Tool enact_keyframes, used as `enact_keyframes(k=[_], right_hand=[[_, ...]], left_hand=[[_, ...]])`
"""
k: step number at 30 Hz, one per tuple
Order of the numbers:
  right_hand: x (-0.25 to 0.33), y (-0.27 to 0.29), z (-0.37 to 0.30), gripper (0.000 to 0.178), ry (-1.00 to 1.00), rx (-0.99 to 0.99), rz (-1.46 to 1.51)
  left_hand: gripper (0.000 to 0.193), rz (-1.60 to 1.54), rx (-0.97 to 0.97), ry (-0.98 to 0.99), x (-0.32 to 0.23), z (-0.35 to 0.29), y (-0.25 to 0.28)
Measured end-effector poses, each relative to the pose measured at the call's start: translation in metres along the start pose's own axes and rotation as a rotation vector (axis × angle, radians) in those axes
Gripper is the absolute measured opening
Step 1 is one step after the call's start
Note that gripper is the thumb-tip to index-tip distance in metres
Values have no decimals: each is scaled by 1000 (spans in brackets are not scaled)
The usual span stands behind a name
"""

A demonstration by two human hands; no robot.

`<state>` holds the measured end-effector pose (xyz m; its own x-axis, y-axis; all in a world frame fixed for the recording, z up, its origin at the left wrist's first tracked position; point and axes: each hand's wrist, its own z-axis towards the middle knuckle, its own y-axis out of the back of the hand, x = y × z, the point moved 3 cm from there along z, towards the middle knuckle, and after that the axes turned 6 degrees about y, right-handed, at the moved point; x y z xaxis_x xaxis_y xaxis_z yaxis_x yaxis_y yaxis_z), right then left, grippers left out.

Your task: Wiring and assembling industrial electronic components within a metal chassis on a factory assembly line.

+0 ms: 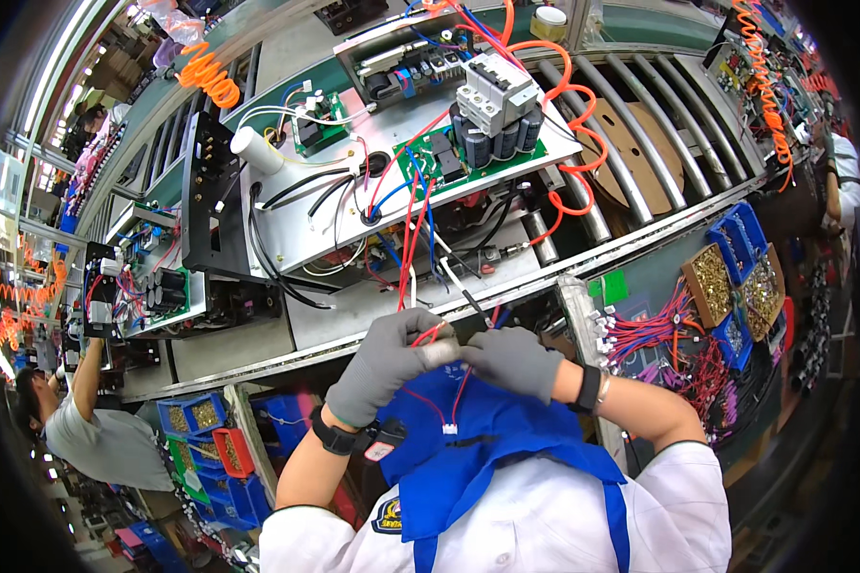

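Observation:
My left hand [384, 365], in a grey glove, is closed with its fingertips pinching thin red wires [428, 336]. Beside it my right hand [516, 363], also gloved, has its fingers curled in at the same wires; its fingertips are partly hidden. From between the hands, red leads hang to a small white connector [449, 429] in front of my blue apron [487, 449]. Above them, longer red wires [410, 248] run up to an open metal chassis [306, 229]. It carries a green circuit board [459, 172], dark capacitors [511, 143] and a grey breaker block [495, 94].
A roller conveyor [631, 134] lies behind the chassis. Coiled orange air hoses [583, 110] hang near it. At right are bundled wires [655, 329] and blue bins [736, 244] of small parts; more parts bins [205, 415] stand at left, near a co-worker [105, 435] at another chassis.

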<state>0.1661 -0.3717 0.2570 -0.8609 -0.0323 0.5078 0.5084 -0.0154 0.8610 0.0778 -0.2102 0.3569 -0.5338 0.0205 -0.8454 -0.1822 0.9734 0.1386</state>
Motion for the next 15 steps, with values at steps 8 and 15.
enact_keyframes(k=[8,15], right_hand=[[23,26,-41,31,-327,-218,-93],[20,37,-68,29,-363,-178,-9]], left_hand=[[30,209,242,107,58,24,-41],[20,206,437,114,57,26,-66]])
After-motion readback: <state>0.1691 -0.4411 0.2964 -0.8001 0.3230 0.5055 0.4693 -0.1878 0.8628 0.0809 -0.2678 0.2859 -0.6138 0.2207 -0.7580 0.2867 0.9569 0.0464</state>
